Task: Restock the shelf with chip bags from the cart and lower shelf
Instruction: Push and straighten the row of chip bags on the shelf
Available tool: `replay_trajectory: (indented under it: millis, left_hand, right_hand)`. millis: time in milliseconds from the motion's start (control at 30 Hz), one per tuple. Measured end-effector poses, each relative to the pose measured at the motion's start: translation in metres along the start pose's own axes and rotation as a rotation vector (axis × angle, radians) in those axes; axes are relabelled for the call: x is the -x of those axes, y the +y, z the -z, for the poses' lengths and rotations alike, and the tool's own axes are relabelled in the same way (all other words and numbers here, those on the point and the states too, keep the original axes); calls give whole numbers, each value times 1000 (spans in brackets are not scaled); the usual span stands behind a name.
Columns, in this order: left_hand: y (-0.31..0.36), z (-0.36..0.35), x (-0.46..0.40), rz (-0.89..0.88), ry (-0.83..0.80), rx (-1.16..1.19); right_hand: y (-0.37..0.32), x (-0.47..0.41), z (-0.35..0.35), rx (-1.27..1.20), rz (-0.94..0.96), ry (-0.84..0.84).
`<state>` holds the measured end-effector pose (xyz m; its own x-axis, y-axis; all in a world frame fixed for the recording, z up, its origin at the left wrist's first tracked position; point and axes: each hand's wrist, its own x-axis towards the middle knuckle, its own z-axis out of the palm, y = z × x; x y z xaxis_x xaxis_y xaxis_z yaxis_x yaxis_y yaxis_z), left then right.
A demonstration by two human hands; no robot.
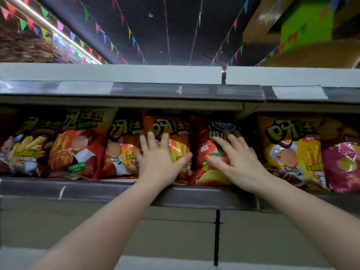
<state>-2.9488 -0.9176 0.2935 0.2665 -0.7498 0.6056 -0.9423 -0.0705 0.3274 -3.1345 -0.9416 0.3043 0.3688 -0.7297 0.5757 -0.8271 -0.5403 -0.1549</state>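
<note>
Chip bags stand in a row on the shelf (124, 189) above my eyes; my left hand (158, 160) lies spread and flat on an orange bag (175, 133), my right hand (239, 160), fingers straight, presses the red bag (206, 151) beside it; I think I push them back so they stay upright behind the rail; a yellow bag (292, 145) and a purple bag (342, 164) crowd the right side, the upper shelf (136, 90) hangs low over the tops, so room is little
</note>
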Motion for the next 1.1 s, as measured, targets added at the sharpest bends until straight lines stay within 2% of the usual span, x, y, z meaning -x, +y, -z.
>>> replay_trajectory:
  millis: [167,267,533,633,733,800,900,1000,1100]
  left_hand:
    - [-4,6,-5,-53,-22,41]
    - [-20,11,-4,-91,-82,81]
    - [-14,9,-4,-37,-225,-8]
    - [-10,18,-3,-64,-72,-89]
    - [-2,27,-6,-167,163,-130]
    - [5,27,-14,-247,135,-176]
    - [8,15,-18,-256,-27,-297]
    - [2,-4,-15,-270,38,-382]
    - [1,-8,-16,-267,89,-369]
  right_hand:
    - [-7,-1,-11,123,-37,40]
    - [-2,4,-10,109,-48,42]
    - [-11,-4,-10,268,-120,-123]
    - [-12,-3,4,189,-119,-121]
    - [-13,-3,11,207,-74,51]
    - [-15,-8,9,260,-55,85]
    - [-14,-16,-6,310,-68,35]
    - [-11,-16,-23,381,-61,117]
    - [-11,-18,-25,379,-61,140]
